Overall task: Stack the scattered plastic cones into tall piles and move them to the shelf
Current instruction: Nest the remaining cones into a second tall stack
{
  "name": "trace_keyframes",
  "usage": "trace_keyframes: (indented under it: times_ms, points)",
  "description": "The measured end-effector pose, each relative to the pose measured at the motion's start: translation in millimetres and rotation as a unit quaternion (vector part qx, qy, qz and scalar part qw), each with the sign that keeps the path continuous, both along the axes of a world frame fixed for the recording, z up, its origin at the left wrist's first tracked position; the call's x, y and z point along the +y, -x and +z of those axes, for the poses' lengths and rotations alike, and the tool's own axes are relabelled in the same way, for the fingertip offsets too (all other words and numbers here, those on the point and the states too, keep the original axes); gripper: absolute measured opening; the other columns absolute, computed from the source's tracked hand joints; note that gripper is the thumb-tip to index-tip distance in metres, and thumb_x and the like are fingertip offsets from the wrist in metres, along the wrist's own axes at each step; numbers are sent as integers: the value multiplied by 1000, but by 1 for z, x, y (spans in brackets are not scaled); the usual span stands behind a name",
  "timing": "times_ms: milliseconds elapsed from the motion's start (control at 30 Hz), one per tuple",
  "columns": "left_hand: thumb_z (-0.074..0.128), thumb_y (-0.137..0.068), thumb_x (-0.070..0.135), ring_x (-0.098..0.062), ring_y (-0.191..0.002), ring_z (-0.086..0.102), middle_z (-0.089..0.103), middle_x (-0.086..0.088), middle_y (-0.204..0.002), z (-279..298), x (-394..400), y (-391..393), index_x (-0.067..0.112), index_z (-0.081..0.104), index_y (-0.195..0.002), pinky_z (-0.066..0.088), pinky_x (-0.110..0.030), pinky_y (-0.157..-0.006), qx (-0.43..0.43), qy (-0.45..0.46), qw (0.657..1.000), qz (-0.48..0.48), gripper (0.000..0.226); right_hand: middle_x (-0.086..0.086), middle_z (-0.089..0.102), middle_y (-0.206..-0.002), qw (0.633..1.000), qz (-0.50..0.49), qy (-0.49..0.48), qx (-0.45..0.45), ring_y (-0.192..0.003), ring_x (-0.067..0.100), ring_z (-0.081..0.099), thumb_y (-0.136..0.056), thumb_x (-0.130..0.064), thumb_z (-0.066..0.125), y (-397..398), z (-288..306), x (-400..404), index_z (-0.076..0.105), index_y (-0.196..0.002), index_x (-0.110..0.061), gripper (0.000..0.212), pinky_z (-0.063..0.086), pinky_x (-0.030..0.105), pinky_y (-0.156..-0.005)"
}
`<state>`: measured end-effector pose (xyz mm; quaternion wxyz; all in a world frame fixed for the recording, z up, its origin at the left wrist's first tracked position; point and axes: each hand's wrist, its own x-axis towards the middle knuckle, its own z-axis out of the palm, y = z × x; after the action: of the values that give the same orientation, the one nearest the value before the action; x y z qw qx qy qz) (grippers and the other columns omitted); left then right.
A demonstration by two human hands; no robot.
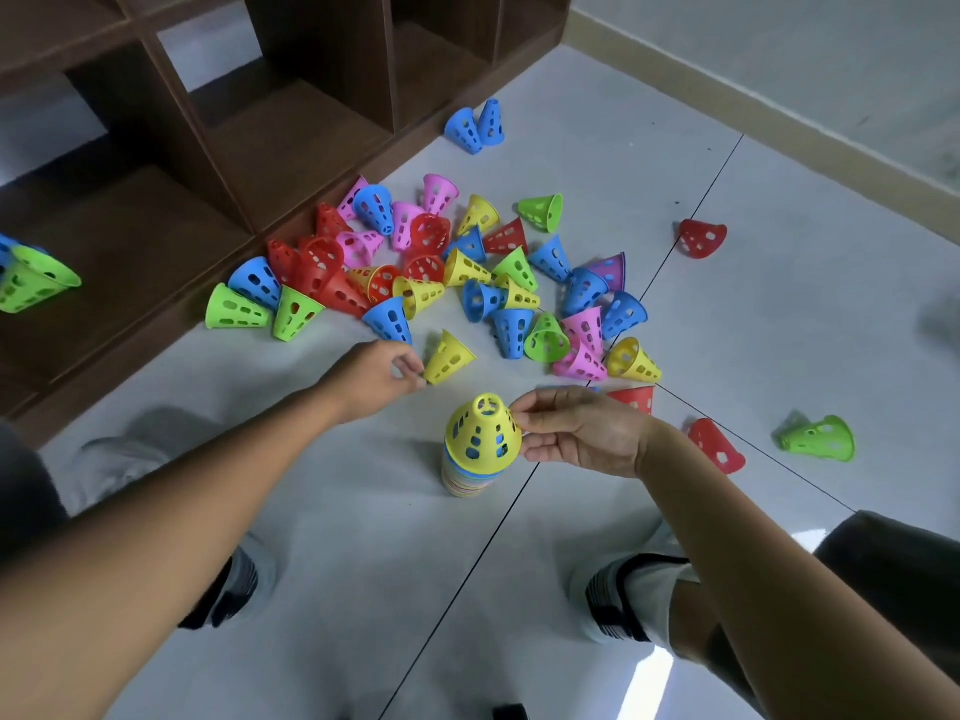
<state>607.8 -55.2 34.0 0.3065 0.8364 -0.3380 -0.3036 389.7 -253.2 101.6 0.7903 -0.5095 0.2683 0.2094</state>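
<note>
Yellow cone [449, 358] lies mid-frame on the floor, our left hand [376, 375] pinching its rim; our right hand [576, 433] grips the stack's [475, 478] top cone [483, 428]; a careless drop could topple it.

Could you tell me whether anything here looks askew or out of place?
Yes. The yellow cone topping the stack sits tilted, not fully seated, with the right hand pinching its rim. Most cones lie tipped over on the floor, and a green cone lies sideways on the shelf.
</note>
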Motion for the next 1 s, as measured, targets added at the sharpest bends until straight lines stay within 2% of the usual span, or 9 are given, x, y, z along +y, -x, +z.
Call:
trace_keyframes:
  times_ms: [100,267,333,433,533,667,767,900,1000]
  points:
    - [74,-88,25,-17,-90,65,67,5,-95,-4,-18,-2,17,67,-104,53,-33,-82,-9,-7,1000,-11,19,10,71,-89,1000,13,3,10,-78,17,70,-92,-6,62,-4,-1,-3,64,-104,-6,13,59,26,-75]
    - [69,-91,27,-16,-82,63,65,6,-97,-8,-47,-5,25,58,-120,51,-31,-74,-41,-16,998,-37,30,8,69,-86,995,11,80,63,-82,20,71,-95,-5,62,-4,-12,-19,64,-110,-3,16,58,29,-79]
    - [68,-92,26,-18,-81,62,66,5,-97,-9,-57,-5,25,55,-129,54,-36,-79,-63,-32,996,-58,39,11,67,-89,984,-33,141,99,-79,20,69,-93,-6,64,-1,-23,-28,67,-109,-3,16,59,28,-76]
    - [66,-93,28,-20,-91,61,63,3,-100,-11,-67,-5,27,53,-138,52,-37,-85,-93,-62,990,-88,47,18,67,-100,943,-100,275,161,-78,21,66,-92,-14,68,6,-45,-42,68,-104,-7,14,59,29,-76]
    - [65,-93,31,-25,-104,61,55,-2,-116,-18,-72,-2,33,45,-145,49,-34,-86,-105,-126,978,-130,55,15,63,-114,910,-140,344,186,-89,23,62,-92,-15,68,16,-65,-52,65,-116,-10,24,58,35,-79]
    - [61,-95,31,-30,-111,60,47,-5,-128,-28,-72,1,35,40,-147,50,-38,-88,-138,-173,961,-169,56,5,54,-124,903,-165,361,165,-109,32,61,-92,-15,69,26,-76,-56,62,-128,-16,37,58,39,-81]
    - [60,-96,27,-31,-106,61,46,-6,-125,-26,-73,1,29,46,-141,51,-39,-80,-197,-178,947,-183,46,9,56,-122,910,-175,338,163,-109,29,61,-93,-15,67,24,-79,-55,61,-131,-16,38,58,38,-83]
    - [62,-95,26,-29,-97,59,46,-5,-113,-29,-63,0,19,54,-115,53,-42,-71,-274,-171,927,-191,23,13,64,-115,909,-180,339,162,-102,26,65,-94,-15,66,17,-83,-53,63,-128,-10,35,58,39,-86]
    - [54,-93,28,-27,-91,56,55,0,-103,-35,-54,1,19,55,-95,46,-42,-69,-228,-145,948,-169,10,12,65,-112,904,-186,349,159,-93,24,63,-94,-12,64,11,-83,-51,63,-126,-4,32,56,42,-86]
